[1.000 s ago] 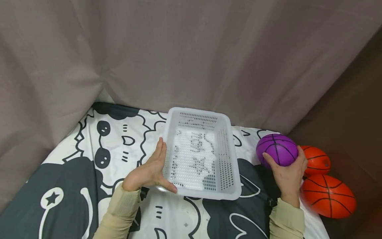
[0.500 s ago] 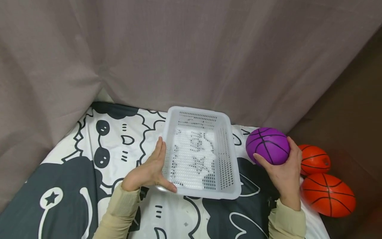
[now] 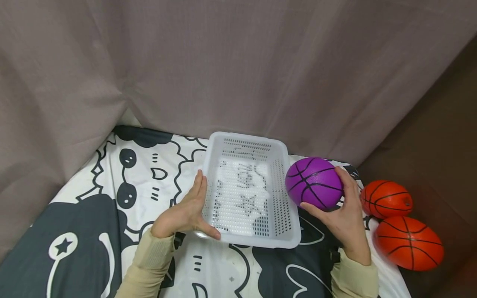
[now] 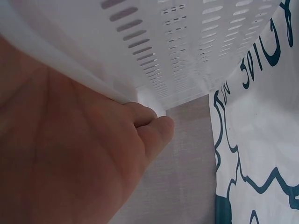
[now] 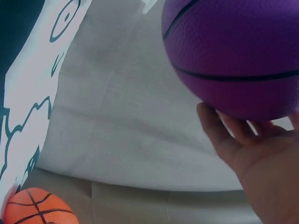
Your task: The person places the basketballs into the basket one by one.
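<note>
A purple ball with black basketball lines (image 3: 314, 183) is gripped in my right hand (image 3: 344, 223), thumb at its near side and fingers on its right. In the head view the ball overlaps the right rim of a white perforated plastic basket (image 3: 294, 223); the right wrist view shows the purple ball (image 5: 238, 60) held up off the cloth. My left hand (image 3: 186, 213) rests against the basket's left side with straight fingers, its thumb at the near-left corner. In the left wrist view, the left hand's fingers (image 4: 156, 133) lie along the basket's outer wall (image 4: 140, 51). Nothing lies inside the basket.
Two orange balls with black lines, a farther one (image 3: 385, 199) and a nearer one (image 3: 410, 243), sit at the right edge of the black-and-white cartoon cloth (image 3: 149, 182). A grey-brown curtain (image 3: 223, 70) hangs behind the basket.
My right hand has carried the purple ball leftward from beside the orange balls to the basket's right rim. More of the farther orange ball shows. The left hand and basket have stayed put.
</note>
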The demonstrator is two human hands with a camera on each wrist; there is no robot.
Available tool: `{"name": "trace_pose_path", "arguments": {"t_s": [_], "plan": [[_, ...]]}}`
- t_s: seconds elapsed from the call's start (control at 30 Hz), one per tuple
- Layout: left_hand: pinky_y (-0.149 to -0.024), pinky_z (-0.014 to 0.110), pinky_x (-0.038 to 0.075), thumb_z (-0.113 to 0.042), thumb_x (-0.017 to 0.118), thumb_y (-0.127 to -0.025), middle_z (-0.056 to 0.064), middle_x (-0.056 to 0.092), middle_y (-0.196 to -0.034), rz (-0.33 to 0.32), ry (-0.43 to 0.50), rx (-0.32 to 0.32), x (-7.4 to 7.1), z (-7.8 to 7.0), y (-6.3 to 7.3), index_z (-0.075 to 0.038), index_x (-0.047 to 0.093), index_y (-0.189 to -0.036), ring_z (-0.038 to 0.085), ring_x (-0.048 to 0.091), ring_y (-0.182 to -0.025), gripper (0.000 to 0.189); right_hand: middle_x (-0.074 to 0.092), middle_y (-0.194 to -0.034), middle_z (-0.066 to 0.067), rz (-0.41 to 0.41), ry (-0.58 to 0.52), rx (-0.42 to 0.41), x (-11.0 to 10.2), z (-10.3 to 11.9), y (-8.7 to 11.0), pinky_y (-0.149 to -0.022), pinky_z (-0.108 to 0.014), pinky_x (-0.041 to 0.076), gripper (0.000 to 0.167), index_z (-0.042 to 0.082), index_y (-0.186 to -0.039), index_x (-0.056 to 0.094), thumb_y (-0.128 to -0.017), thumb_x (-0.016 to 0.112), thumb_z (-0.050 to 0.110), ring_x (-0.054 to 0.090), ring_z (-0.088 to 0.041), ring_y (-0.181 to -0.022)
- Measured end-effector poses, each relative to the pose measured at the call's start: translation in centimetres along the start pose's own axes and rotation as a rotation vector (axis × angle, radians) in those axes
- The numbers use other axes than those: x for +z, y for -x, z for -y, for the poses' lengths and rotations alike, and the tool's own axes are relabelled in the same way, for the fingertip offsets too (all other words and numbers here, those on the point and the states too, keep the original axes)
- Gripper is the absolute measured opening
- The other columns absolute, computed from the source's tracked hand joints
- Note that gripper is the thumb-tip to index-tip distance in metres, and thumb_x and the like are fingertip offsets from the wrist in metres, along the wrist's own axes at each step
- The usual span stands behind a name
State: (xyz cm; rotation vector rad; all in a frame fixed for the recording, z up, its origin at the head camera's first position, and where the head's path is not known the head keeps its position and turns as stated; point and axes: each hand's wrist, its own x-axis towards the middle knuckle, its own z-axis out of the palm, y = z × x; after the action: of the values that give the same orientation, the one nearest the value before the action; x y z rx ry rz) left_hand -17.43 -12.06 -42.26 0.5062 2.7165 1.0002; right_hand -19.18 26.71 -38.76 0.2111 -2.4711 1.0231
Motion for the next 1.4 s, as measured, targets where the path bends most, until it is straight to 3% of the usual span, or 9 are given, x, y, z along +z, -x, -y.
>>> {"name": "trace_pose_path", "arguments": {"t_s": [0.13,0.37,0.47,0.57,0.67,1.1,1.4], "plan": [[-0.118,0.043,0.006,-0.059,0.09,-0.042,0.019,-0.03,-0.154,0.0,0.002,-0.001,0.0,-0.1,0.0,0.006,-0.014,-0.149,0.03,-0.014,-0.145,0.163,0.034,-0.151,0.006,0.044,-0.024,-0.062,0.2,0.4,0.0,-0.088,-0.007,0.039,0.121,0.034,-0.151,0.031,-0.052,0.097,0.015,0.042,-0.017,-0.126],[-0.118,0.043,0.006,-0.058,0.09,-0.044,0.02,-0.029,-0.154,0.008,-0.013,0.003,-0.3,-0.3,0.0,0.007,-0.014,-0.148,0.03,-0.014,-0.145,0.161,0.032,-0.153,0.006,0.088,-0.046,-0.124,0.7,1.2,0.2,-0.089,-0.006,0.037,0.122,0.03,-0.152,0.031,-0.051,0.098,0.015,0.042,-0.022,-0.126],[-0.118,0.043,0.006,-0.058,0.09,-0.045,0.022,-0.028,-0.154,0.005,-0.021,0.015,-0.4,-0.3,0.0,0.008,-0.014,-0.148,0.031,-0.014,-0.145,0.161,0.03,-0.154,0.006,0.104,-0.05,-0.139,1.0,1.3,0.2,-0.094,-0.018,0.043,0.123,0.031,-0.152,0.031,-0.051,0.098,0.016,0.042,-0.027,-0.127],[-0.118,0.043,0.006,-0.059,0.09,-0.045,0.022,-0.029,-0.153,-0.001,-0.027,0.025,-0.5,-0.3,0.1,0.009,-0.013,-0.148,0.032,-0.014,-0.145,0.161,0.029,-0.155,0.006,0.116,-0.054,-0.145,1.3,1.5,0.1,-0.095,-0.044,0.049,0.124,0.033,-0.153,0.029,-0.051,0.098,0.016,0.042,-0.03,-0.128],[-0.118,0.043,0.006,-0.06,0.089,-0.045,0.022,-0.028,-0.153,-0.005,-0.027,0.028,-0.6,-0.2,0.1,0.009,-0.013,-0.148,0.032,-0.014,-0.145,0.161,0.029,-0.155,0.005,0.13,-0.067,-0.165,1.6,1.8,0.2,-0.09,-0.064,0.046,0.125,0.031,-0.153,0.029,-0.05,0.098,0.017,0.042,-0.033,-0.128],[-0.118,0.043,0.006,-0.058,0.09,-0.045,0.021,-0.029,-0.154,-0.009,-0.002,0.027,-0.3,0.0,0.0,0.008,-0.013,-0.148,0.031,-0.013,-0.145,0.161,0.031,-0.154,0.001,0.197,-0.098,-0.293,2.9,3.0,0.6,-0.09,-0.062,0.048,0.126,0.021,-0.152,0.033,-0.046,0.1,0.023,0.041,-0.03,-0.131],[-0.118,0.042,0.005,-0.06,0.09,-0.043,0.017,-0.031,-0.154,0.009,0.002,-0.014,-0.1,0.1,-0.1,0.005,-0.015,-0.149,0.029,-0.015,-0.145,0.162,0.032,-0.154,-0.001,0.263,-0.131,-0.307,3.7,3.5,0.9,-0.089,-0.059,0.05,0.123,0.02,-0.152,0.034,-0.047,0.099,0.028,0.041,-0.03,-0.131]]}}
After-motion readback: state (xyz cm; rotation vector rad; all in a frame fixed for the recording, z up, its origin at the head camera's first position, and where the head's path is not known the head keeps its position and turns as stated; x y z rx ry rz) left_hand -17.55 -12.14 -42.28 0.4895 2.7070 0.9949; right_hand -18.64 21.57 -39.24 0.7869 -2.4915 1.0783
